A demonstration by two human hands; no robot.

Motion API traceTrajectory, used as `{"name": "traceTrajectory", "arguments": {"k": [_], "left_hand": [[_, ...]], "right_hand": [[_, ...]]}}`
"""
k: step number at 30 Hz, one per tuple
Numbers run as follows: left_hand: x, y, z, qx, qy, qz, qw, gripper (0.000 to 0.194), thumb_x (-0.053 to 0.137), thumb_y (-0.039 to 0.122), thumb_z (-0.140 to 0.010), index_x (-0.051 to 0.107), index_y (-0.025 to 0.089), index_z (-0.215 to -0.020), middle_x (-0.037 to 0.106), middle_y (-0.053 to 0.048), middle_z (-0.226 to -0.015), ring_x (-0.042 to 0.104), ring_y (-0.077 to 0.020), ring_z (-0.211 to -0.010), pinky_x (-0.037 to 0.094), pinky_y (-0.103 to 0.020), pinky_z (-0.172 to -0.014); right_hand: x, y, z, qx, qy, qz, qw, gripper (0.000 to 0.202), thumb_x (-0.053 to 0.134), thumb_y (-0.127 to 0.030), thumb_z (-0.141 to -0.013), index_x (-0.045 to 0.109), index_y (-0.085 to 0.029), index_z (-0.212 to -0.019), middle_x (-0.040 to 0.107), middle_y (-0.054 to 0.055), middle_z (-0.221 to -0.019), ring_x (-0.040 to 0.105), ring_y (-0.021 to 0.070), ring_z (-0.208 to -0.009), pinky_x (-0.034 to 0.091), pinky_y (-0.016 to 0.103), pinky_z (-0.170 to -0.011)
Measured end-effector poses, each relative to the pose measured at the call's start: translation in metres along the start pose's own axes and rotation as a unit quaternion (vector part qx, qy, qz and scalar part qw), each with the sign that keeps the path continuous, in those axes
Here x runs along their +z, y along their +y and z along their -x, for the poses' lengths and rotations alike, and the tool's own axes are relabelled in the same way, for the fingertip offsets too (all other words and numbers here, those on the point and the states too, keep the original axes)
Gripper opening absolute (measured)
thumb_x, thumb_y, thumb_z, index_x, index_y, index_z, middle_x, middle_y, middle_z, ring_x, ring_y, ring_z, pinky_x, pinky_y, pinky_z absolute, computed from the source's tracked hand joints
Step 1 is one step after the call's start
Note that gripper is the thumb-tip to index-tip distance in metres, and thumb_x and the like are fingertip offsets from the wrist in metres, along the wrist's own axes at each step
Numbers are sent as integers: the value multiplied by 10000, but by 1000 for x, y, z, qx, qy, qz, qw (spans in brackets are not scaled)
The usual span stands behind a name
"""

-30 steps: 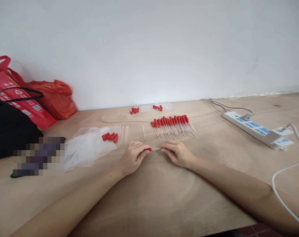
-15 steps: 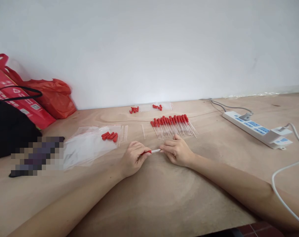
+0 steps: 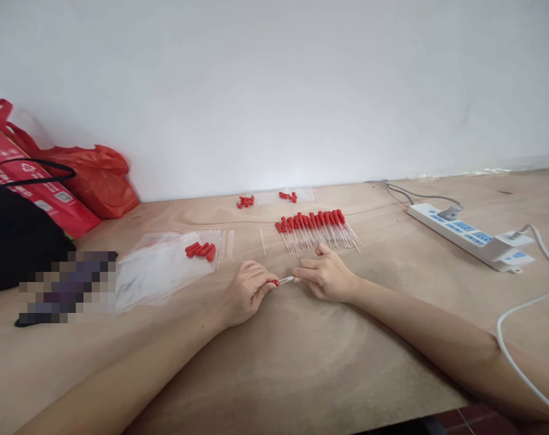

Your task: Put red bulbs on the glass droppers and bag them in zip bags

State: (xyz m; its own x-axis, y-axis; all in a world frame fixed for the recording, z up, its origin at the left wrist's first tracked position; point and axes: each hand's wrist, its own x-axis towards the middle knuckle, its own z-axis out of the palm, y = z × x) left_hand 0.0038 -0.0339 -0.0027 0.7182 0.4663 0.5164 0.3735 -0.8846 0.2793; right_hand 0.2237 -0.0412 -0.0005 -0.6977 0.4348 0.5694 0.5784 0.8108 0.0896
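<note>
Between the fingers of my left hand (image 3: 248, 291) is a red rubber bulb (image 3: 275, 282), mostly covered by the thumb and fingers. My right hand (image 3: 326, 278) pinches the clear dropper tube (image 3: 286, 280), whose left end meets the bulb. How deep the tube sits in it I cannot tell. Just beyond my right hand lies a row of droppers (image 3: 313, 222) with red bulbs fitted, tips toward me. A single loose tube (image 3: 262, 241) lies left of that row, and a few more tubes (image 3: 230, 244) lie beside several loose red bulbs (image 3: 200, 250).
Clear plastic bags (image 3: 151, 272) lie flat at left under the loose bulbs. Further back, more red bulbs (image 3: 246, 202) lie by another clear bag (image 3: 305, 194). A white power strip (image 3: 464, 232) with cables stands right. Red bags (image 3: 104, 181) and a black item (image 3: 23, 241) are far left.
My left fingers have shifted on the bulb, so less of its red shows. The tube tilts slightly more, its right end higher. Both hands stay in nearly the same place.
</note>
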Motion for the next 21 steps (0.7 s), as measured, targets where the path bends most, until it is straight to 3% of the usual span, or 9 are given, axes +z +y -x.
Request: {"name": "traceTrajectory", "arguments": {"k": [7, 14, 21], "left_hand": [[1, -1, -1, 1, 9, 6, 1000, 235, 356, 260, -900, 558, 165, -826, 609, -22, -689, 521, -136, -657, 357, -302, -706], [-4, 5, -3, -6, 25, -10, 1000, 180, 421, 253, -865, 559, 165, -791, 591, -23, -658, 510, -142, -656, 375, -313, -718], [0, 2, 0, 15, 3, -20, 1000, 129, 456, 232, -841, 542, 164, -774, 589, -24, -677, 500, -141, -660, 371, -323, -749]], "right_hand": [[-1, -3, 0, -12, 56, 56, 997, 283, 357, -206, -869, 624, -165, -784, 537, -16, -569, 331, 90, -507, 154, 296, -597], [5, -14, 2, 57, -8, -7, 998, 274, 367, -225, -857, 608, -153, -750, 560, 1, -626, 295, 86, -492, 158, 296, -600], [6, -19, -5, 48, -55, -23, 997, 287, 360, -235, -856, 590, -155, -704, 573, 6, -619, 295, 87, -484, 145, 298, -595]]}}
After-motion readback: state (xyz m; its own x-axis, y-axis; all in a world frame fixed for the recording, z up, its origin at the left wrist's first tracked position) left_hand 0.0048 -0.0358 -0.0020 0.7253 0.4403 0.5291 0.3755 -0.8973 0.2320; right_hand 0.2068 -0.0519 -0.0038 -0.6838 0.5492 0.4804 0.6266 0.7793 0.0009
